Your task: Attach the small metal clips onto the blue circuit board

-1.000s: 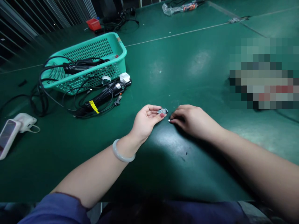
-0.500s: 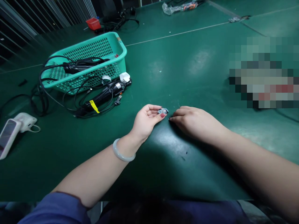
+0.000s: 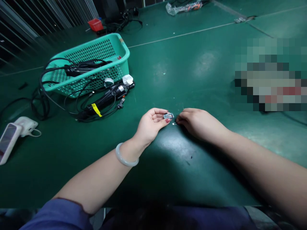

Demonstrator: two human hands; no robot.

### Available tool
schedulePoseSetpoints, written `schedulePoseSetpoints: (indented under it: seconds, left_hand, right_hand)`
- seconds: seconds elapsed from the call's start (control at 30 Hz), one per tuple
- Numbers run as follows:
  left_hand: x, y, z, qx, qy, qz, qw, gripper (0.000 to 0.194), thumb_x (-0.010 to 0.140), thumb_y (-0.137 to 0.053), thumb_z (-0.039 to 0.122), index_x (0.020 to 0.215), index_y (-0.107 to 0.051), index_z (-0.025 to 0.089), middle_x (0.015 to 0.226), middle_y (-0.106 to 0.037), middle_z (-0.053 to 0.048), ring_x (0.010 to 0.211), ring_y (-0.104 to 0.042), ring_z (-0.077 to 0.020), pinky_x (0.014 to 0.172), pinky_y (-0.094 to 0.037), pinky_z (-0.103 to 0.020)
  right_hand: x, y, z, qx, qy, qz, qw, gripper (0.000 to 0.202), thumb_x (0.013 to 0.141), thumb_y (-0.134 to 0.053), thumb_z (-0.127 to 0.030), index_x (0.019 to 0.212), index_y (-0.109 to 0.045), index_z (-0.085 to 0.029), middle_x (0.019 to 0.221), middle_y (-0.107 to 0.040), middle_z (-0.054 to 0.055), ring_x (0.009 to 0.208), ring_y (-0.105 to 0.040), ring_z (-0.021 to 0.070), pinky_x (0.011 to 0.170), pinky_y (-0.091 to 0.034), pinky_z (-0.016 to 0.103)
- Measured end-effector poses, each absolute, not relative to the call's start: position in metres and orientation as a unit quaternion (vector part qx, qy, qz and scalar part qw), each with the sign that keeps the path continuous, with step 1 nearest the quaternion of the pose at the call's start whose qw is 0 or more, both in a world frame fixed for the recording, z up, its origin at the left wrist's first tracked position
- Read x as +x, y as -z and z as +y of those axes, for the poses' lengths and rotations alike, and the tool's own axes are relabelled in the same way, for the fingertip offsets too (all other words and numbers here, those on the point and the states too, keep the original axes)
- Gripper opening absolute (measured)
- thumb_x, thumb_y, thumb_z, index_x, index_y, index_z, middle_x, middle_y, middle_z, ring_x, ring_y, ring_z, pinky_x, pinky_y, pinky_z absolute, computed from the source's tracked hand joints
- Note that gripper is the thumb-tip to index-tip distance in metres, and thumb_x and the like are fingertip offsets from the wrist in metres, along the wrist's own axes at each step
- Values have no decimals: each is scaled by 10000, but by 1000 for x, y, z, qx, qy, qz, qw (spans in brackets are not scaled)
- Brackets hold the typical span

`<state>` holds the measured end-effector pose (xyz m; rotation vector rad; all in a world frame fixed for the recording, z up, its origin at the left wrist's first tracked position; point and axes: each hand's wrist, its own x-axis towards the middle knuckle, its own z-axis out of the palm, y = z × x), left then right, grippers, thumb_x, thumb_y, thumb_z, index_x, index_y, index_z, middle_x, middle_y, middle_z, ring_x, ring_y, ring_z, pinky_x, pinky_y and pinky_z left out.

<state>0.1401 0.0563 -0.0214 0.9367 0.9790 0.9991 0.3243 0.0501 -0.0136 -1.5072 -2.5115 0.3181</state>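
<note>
My left hand (image 3: 150, 124) rests on the green table (image 3: 168, 70) and pinches a small grey metal part (image 3: 168, 115) between thumb and fingertips. My right hand (image 3: 199, 123) lies palm down just to its right, fingers curled towards a tiny white piece (image 3: 174, 123) on the mat at its fingertips. Whether the fingers touch that piece is unclear. A pale bangle (image 3: 124, 158) circles my left wrist.
A teal mesh basket (image 3: 96, 60) with black cables stands at the back left. A black power tool (image 3: 107, 95) with a yellow tag lies in front of it. A white handheld device (image 3: 11, 135) is at the far left. A clear bag (image 3: 182, 7) lies at the back.
My left hand has tilted the metal part slightly. My right hand's fingers have shifted a little right, and the tiny white piece shows on the mat again.
</note>
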Motion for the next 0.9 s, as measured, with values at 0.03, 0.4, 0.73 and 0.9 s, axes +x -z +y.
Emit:
schedulePoseSetpoints:
  seconds: [0.03, 0.4, 0.73, 0.9]
  left_hand:
    - [140, 21, 56, 416, -441, 433, 667, 313, 607, -800, 148, 861, -617, 140, 845, -699, -34, 840, -652, -124, 918, -479, -345]
    - [142, 24, 56, 448, -423, 433, 659, 329, 575, -811, 139, 845, -623, 149, 821, -691, -25, 821, -643, -132, 884, -484, -343]
    - [143, 27, 56, 463, -417, 429, 654, 331, 556, -815, 126, 824, -624, 156, 792, -681, -15, 774, -631, -120, 867, -485, -343]
    - [142, 28, 57, 461, -419, 426, 656, 325, 584, -804, 128, 855, -627, 152, 799, -687, -15, 799, -639, -118, 871, -482, -323]
  right_hand:
    - [326, 15, 51, -506, -96, -851, 100, 182, 852, -509, -126, 803, -681, -156, 791, -665, 56, 737, -624, 172, 692, -462, 271]
    - [319, -6, 43, -496, -4, -836, 235, 193, 858, -498, -133, 831, -682, -184, 819, -688, 66, 750, -625, 186, 669, -480, 289]
    - [311, -3, 43, -466, 3, -862, 198, 192, 859, -491, -93, 834, -671, -155, 813, -663, 78, 756, -610, 181, 692, -466, 272]
    - [314, -3, 43, -462, 12, -860, 215, 203, 852, -496, -89, 854, -686, -159, 823, -692, 71, 758, -632, 184, 694, -491, 278]
